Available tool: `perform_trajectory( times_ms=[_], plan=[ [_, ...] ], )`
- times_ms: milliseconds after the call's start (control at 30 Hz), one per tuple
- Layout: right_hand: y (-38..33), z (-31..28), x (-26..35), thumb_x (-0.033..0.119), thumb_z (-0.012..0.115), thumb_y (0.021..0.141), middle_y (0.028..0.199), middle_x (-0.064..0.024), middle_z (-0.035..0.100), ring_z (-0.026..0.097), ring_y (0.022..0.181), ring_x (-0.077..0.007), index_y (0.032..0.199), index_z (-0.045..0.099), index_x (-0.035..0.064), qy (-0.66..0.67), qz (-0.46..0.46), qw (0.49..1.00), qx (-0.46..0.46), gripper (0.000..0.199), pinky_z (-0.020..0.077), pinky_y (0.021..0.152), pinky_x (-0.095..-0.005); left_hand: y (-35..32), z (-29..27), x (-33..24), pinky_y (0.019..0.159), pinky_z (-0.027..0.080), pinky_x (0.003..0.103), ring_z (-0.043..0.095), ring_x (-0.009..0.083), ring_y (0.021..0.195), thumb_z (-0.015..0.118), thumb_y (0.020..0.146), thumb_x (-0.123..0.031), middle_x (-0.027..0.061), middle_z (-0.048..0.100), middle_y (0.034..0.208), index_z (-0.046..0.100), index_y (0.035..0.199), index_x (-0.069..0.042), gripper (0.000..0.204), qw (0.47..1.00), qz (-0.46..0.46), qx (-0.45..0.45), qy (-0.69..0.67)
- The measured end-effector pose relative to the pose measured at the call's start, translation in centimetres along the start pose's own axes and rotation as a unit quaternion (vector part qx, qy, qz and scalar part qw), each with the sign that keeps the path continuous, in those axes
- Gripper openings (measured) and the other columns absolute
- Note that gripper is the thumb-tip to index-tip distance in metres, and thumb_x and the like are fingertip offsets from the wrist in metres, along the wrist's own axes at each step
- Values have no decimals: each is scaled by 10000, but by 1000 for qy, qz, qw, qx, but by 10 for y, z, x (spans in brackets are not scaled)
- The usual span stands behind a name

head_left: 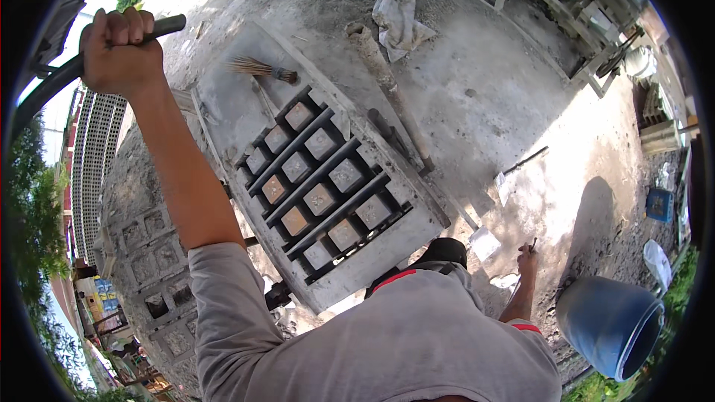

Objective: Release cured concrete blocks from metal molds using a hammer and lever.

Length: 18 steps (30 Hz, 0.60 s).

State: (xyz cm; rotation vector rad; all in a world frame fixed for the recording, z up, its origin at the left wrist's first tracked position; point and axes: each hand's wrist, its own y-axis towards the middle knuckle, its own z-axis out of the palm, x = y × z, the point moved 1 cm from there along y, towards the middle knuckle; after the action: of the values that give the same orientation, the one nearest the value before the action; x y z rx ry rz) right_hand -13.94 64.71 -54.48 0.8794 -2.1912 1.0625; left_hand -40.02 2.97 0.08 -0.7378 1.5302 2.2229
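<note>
My left hand, raised at the upper left, is closed around a dark metal lever bar. Low on the right is my right hand, its fingers curled around a small thin dark stick-like piece; its exact kind is too small to tell. Between my arms lies a metal block mould with rows of square plates set between black bars. Some plates look rusty, others grey with dust. On the mould's flat far end rests a brush of stiff bristles.
A pipe and a white sack lie beyond the mould. The blue barrel is tipped at the lower right. Grey cast blocks cover ground at left, near stacked perforated blocks. A flat-bladed tool lies near my right hand.
</note>
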Motion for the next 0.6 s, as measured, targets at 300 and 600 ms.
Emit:
perform_trajectory(
  times_ms=[300, 600],
  plan=[
    [-21, 14, 25, 336, 438, 907, 453, -2, 407, 342, 327, -91, 796, 564, 60, 3, 32, 999, 33, 324, 249, 306, -256, -309, -109, 217, 324, 273, 259, 338, 117, 352, 593, 762, -131, 4, 369, 496, 455, 657, -74, 183, 684, -664, -92, 286],
    [-13, -13, -9, 328, 431, 906, 453, -7, 413, 351, 321, -98, 820, 568, 38, 46, 77, 996, 7, 332, 253, 291, -256, -91, -43, 52, 380, 321, 272, 374, 124, 381, 605, 811, -75, 28, 396, 491, 447, 668, -49, 215, 982, -158, -83, 63]
  ],
)
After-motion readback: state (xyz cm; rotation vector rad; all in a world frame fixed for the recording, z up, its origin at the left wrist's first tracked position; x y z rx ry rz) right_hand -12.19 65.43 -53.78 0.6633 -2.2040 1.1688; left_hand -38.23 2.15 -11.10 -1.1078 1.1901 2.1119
